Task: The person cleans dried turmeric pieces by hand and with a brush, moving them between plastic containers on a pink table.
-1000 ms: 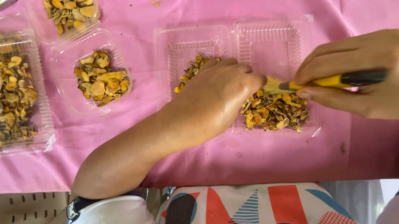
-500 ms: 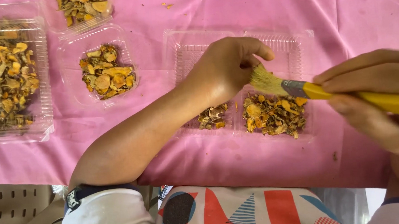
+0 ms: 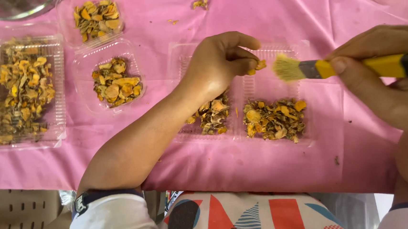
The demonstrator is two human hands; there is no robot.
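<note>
The orange dried slice [image 3: 260, 65] was pinched in the left hand [image 3: 219, 63] above the clear clamshell tray [image 3: 304, 45]. The right hand [image 3: 383, 83] gripped a yellow-handled brush [image 3: 306, 69] beside it. Two heaps of slices [image 3: 274, 119] lay in the tray, seemingly unbrushed.

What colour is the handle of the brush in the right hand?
Yellow, turning black toward the end; the brush shows in the head view.

A food-sorting table — pink cloth [image 3: 273, 9], clear plastic trays [image 3: 59, 91] of dried slices [image 3: 273, 119].
</note>
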